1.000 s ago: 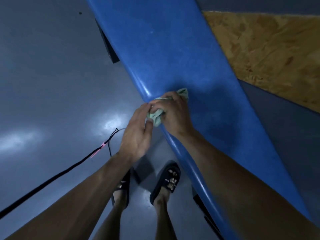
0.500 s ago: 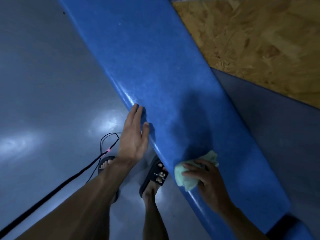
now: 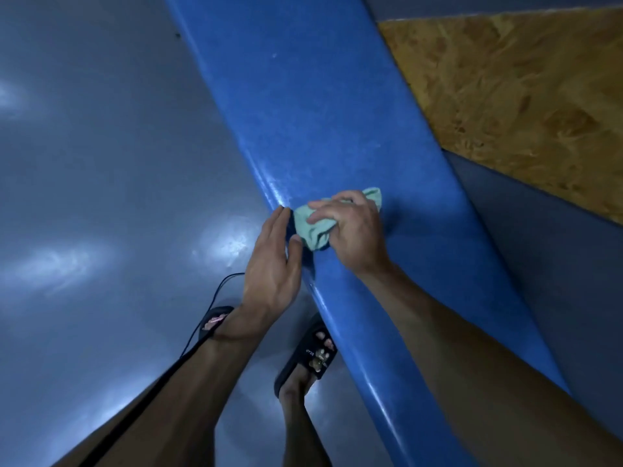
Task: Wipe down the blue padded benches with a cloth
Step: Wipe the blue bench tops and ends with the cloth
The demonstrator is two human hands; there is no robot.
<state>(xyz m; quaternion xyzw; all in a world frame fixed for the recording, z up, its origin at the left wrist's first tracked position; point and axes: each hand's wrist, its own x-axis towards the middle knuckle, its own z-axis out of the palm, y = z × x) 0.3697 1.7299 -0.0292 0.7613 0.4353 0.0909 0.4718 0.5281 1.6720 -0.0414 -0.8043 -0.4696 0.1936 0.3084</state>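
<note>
A long blue padded bench (image 3: 313, 106) runs diagonally from the top middle to the bottom right. My right hand (image 3: 354, 234) grips a crumpled pale green cloth (image 3: 312, 227) and presses it onto the bench top near its left edge. My left hand (image 3: 274, 264) lies flat with straight fingers against the bench's rounded left edge, its fingertips just left of the cloth.
A glossy grey floor (image 3: 101, 197) fills the left side. My feet in black sandals (image 3: 308, 358) stand beside the bench. A black cord (image 3: 209, 315) trails over the floor by my left foot. A chipboard panel (image 3: 522, 106) lies right of the bench.
My right hand has slid the cloth from near me back up the bench, to beside my left hand. The left hand stays flat on the bench edge.
</note>
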